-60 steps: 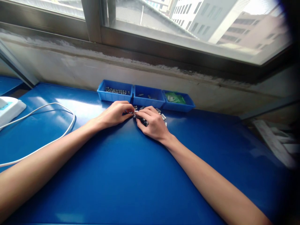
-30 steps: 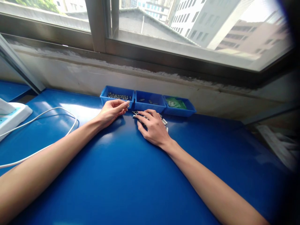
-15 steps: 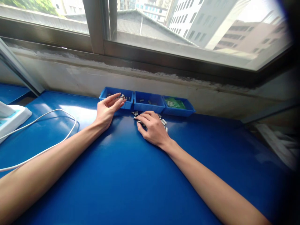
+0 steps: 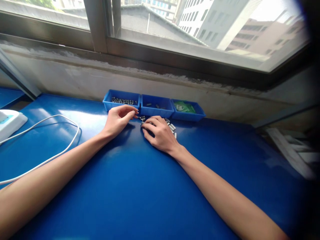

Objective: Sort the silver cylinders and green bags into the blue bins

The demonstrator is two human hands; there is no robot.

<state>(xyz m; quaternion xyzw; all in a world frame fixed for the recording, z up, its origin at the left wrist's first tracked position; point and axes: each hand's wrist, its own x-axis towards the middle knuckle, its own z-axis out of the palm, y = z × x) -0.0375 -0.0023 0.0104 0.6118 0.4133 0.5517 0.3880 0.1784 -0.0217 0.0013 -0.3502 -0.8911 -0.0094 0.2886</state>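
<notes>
Because the loose screws [image 4: 142, 118] lie just beside the silver blocks [image 4: 172, 127] on the counter [image 4: 125, 186], the likeliest trouble, as I judge it, is a mix-up: fingers closing in so tight a spot could lift a block along with a screw, or push one among the other. The left hand [image 4: 119, 120] is near the screws, thumb and forefinger almost meeting; I cannot tell whether that grip has hold of anything, since the tips are too small to read. If a screw is pinched there, it could slip and roll off. The right hand [image 4: 162, 134] arches over the blocks with bent fingers; its grip may be touching some, but the hand hides this. A sideways push from it would scatter the heap. The left bin [image 4: 106, 105], with many more screws inside, stands just behind the left hand, so a knuckle could catch its wall.

As for direction, the loose screws seem to point several ways, with no shared axis. The clearest block, on the outer side of the right hand, seems to lie flat, its long axis slanting from the bin side down toward the right.
</notes>
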